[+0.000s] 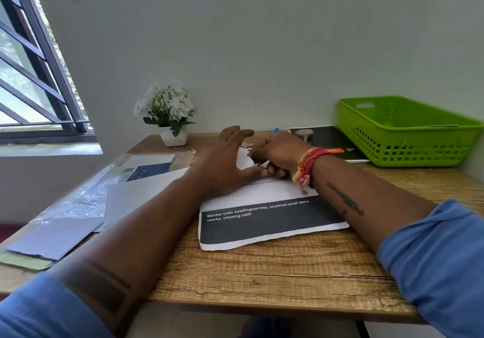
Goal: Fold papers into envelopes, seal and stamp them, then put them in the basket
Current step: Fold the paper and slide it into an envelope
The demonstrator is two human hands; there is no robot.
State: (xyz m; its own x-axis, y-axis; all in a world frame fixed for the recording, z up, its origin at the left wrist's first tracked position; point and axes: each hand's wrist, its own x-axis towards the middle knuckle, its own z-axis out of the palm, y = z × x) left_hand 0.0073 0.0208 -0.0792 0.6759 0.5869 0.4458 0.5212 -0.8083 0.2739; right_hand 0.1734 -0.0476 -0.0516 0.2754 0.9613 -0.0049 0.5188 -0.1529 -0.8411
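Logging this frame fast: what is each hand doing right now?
Left hand: open, fingers spread, resting on the printed paper.
Right hand: fingers curled, on the same paper; whether it pinches it cannot be told.

Printed sheet (269, 214) lies mid-table (262, 280). Left hand (225, 162) spread flat on its far part; right hand (277, 154) curled, pinching the paper's fold. Green basket (403, 133) at far right corner.
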